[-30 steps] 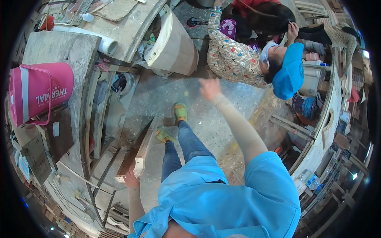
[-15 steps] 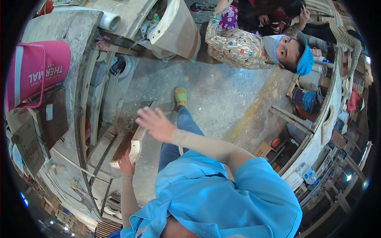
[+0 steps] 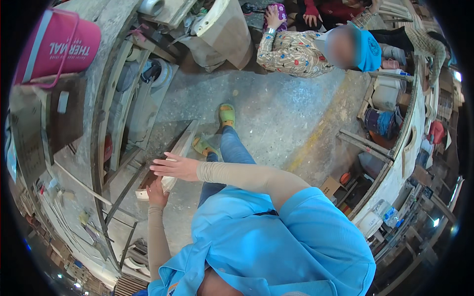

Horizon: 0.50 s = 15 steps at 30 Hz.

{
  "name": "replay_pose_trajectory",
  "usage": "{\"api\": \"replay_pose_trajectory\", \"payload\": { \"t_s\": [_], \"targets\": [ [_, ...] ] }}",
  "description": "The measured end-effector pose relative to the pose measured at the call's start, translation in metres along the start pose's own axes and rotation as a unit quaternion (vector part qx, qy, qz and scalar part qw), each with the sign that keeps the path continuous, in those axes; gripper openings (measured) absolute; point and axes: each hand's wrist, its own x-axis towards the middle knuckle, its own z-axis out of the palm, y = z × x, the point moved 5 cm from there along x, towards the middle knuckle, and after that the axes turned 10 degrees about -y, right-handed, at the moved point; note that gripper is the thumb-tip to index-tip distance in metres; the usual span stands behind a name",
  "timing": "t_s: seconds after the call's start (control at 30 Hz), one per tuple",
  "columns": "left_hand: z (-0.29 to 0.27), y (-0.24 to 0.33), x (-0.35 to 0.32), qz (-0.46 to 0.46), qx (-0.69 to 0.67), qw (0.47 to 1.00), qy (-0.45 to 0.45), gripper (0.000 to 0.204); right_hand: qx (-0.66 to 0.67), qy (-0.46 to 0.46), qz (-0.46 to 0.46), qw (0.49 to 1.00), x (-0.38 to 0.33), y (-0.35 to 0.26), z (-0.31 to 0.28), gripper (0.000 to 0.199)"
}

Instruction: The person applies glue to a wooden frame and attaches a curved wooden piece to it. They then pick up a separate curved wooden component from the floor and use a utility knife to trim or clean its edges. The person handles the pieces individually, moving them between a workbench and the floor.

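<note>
A long wooden piece (image 3: pixel 183 143) with a pale outer face and a reddish-brown side slants away from me, low on my left. My left hand (image 3: pixel 158 193) grips its near end. My right hand (image 3: pixel 175 166) lies across the top, fingers stretched out, just beyond the left one; whether its palm touches the wood is hidden. Beige sleeves cover both my forearms.
To the left stands a workbench (image 3: pixel 111 64) carrying a pink thermal box (image 3: pixel 61 44). A large curved pale wooden piece (image 3: pixel 224 34) is ahead. A co-worker in a patterned shirt (image 3: pixel 294 54) is at the far right. Shelving (image 3: pixel 390 163) with tubs lines the right side.
My right hand has come down and nearer, from raised above the wooden piece to lying over it. My left hand stays at the near end. The co-worker's head has shifted left.
</note>
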Motion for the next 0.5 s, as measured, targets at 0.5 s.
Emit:
{"api": "replay_pose_trajectory", "payload": {
  "t_s": [0.5],
  "targets": [
    [0.012,0.001,-0.008,0.034,0.032,0.998,0.049,0.088,0.119,0.006,0.068,0.99,-0.024,-0.062,0.032,0.063]
  ]
}}
